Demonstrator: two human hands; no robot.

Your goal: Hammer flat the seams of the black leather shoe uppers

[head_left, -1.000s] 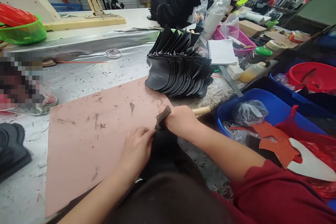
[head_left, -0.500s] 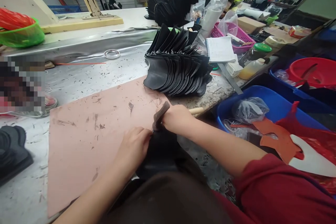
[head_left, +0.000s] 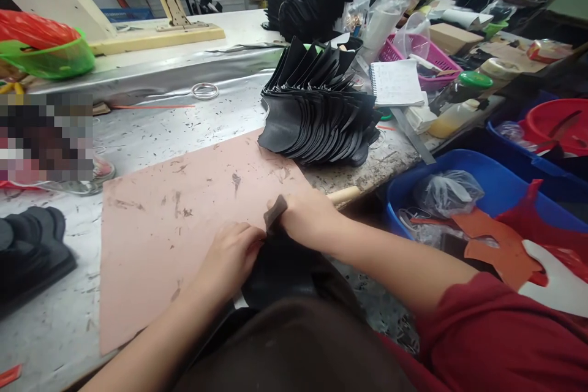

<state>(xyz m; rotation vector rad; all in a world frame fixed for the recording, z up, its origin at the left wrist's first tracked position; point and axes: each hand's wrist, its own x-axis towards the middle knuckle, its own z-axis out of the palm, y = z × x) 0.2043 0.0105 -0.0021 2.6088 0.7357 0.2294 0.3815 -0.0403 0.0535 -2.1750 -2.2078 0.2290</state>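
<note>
My right hand (head_left: 305,217) is closed around a hammer. Its dark brown metal head (head_left: 275,214) sticks out past my fingers on the left, and the pale wooden handle (head_left: 344,196) comes out to the right. Close beside the head, my left hand (head_left: 236,251) is closed, fingertips pinching the edge of a black leather piece (head_left: 275,275). That piece lies at my lap by the table's front edge, and the exact pinch is partly hidden. Left of my hands stretches a pinkish work board (head_left: 151,245). Behind it stands a fanned stack of black leather pieces (head_left: 316,125).
More black pieces (head_left: 37,251) lie at the left. A spiral notepad (head_left: 397,82), a metal ruler (head_left: 412,135) and jars stand back right. Blue bins (head_left: 395,208) with scraps sit below the table's right edge. A green basket (head_left: 68,61) is far left.
The view has swung slightly left, so the scene sits further right. The hammer head has come down and tilted lower beside my left fingertips. Both hands keep their grips.
</note>
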